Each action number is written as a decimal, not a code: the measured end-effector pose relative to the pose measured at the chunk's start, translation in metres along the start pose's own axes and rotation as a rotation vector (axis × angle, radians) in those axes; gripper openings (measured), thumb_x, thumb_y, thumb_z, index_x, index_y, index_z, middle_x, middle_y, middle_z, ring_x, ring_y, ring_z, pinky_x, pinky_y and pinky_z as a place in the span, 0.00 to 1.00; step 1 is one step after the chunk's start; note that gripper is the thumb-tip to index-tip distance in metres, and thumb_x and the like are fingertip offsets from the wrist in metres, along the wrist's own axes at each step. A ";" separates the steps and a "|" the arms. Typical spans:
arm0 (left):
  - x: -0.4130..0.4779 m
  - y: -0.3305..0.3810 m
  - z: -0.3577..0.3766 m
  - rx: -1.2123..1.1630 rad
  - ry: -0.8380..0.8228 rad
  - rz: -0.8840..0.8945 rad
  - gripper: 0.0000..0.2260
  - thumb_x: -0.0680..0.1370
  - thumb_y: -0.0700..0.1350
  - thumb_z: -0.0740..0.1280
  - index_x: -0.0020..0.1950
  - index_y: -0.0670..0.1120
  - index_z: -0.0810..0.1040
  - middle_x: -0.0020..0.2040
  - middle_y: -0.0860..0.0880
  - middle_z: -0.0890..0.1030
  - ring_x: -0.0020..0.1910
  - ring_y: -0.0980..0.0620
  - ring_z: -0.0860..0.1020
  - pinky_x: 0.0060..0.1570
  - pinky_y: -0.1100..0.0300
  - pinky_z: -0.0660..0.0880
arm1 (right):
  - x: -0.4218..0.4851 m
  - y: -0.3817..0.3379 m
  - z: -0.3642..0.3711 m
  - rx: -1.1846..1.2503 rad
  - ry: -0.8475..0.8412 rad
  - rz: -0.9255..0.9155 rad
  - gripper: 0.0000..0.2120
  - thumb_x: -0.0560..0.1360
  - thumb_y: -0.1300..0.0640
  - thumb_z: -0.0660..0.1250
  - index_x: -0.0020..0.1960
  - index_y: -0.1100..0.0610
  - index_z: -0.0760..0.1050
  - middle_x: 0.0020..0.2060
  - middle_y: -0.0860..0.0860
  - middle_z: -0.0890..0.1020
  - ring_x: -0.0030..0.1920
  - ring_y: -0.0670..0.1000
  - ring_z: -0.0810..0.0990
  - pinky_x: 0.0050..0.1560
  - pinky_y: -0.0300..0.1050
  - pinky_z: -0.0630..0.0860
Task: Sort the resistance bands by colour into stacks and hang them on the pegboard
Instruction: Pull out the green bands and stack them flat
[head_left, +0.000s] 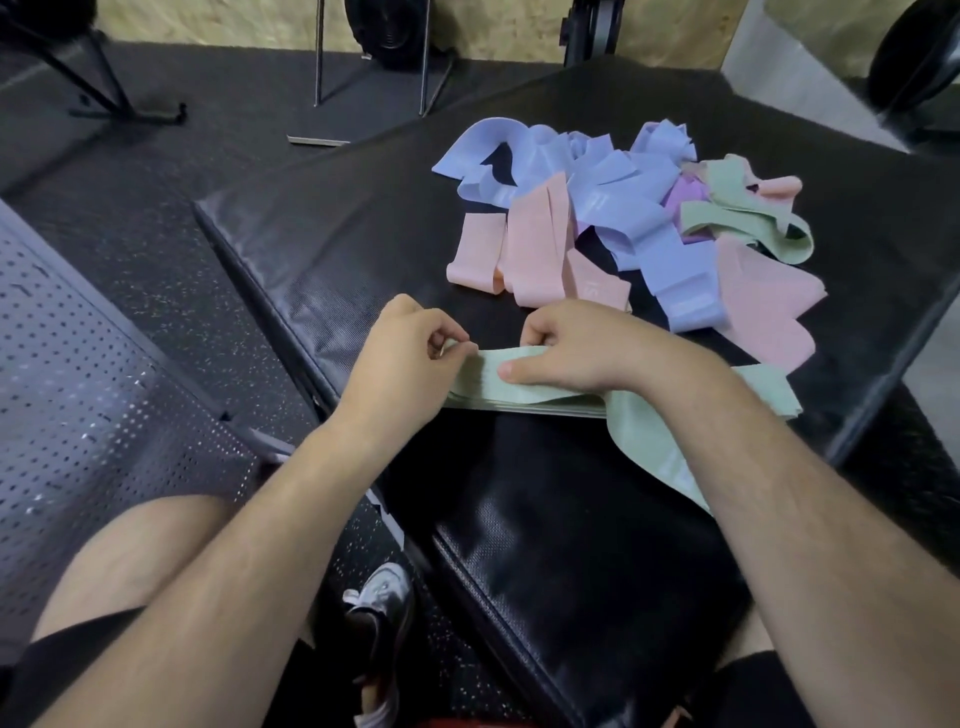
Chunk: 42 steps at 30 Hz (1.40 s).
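A flat stack of green bands (524, 397) lies at the near edge of the black padded mat (332, 244). My left hand (410, 358) pinches the stack's left end with curled fingers. My right hand (576, 348) grips the top of the stack, thumb lying along it. One loose green band (660, 452) trails from under my right wrist over the mat's edge. Behind the hands sits a mixed pile: pink bands (535, 239), blue bands (623, 208), a purple band (685, 197) and more green bands (748, 218).
A perforated dark metal panel (88, 395) lies on the floor to the left. A second black pad (576, 545) sits below the mat. My knee and a shoe (379, 608) are at the bottom. Gym stands and weight plates line the far wall.
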<state>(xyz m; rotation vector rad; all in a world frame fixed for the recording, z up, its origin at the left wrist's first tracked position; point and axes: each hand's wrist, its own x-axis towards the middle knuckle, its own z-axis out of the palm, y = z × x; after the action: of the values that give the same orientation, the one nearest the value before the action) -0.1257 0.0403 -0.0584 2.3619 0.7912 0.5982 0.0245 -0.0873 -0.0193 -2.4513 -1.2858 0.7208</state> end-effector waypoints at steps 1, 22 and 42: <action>-0.002 -0.001 0.002 0.046 0.014 0.020 0.03 0.76 0.46 0.72 0.48 0.47 0.83 0.46 0.52 0.72 0.42 0.56 0.74 0.47 0.67 0.70 | 0.000 0.000 0.001 -0.004 0.008 0.008 0.16 0.71 0.37 0.73 0.43 0.50 0.78 0.42 0.43 0.80 0.44 0.45 0.78 0.45 0.45 0.74; -0.029 -0.004 0.034 0.445 -0.101 0.211 0.31 0.81 0.63 0.42 0.77 0.51 0.67 0.78 0.55 0.64 0.79 0.57 0.57 0.78 0.55 0.49 | -0.020 0.016 -0.019 -0.026 -0.004 0.005 0.14 0.73 0.39 0.72 0.41 0.49 0.80 0.40 0.44 0.80 0.45 0.47 0.79 0.45 0.45 0.75; -0.025 0.016 0.020 0.571 0.048 0.282 0.28 0.78 0.59 0.54 0.70 0.43 0.75 0.74 0.47 0.72 0.77 0.48 0.63 0.78 0.50 0.51 | -0.029 0.037 -0.019 -0.120 0.048 0.142 0.17 0.73 0.39 0.72 0.38 0.52 0.76 0.38 0.46 0.78 0.39 0.47 0.76 0.40 0.45 0.71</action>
<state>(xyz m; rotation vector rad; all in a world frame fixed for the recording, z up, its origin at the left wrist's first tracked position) -0.1260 0.0054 -0.0686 3.0275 0.7232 0.6019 0.0462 -0.1320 -0.0116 -2.6608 -1.1786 0.6319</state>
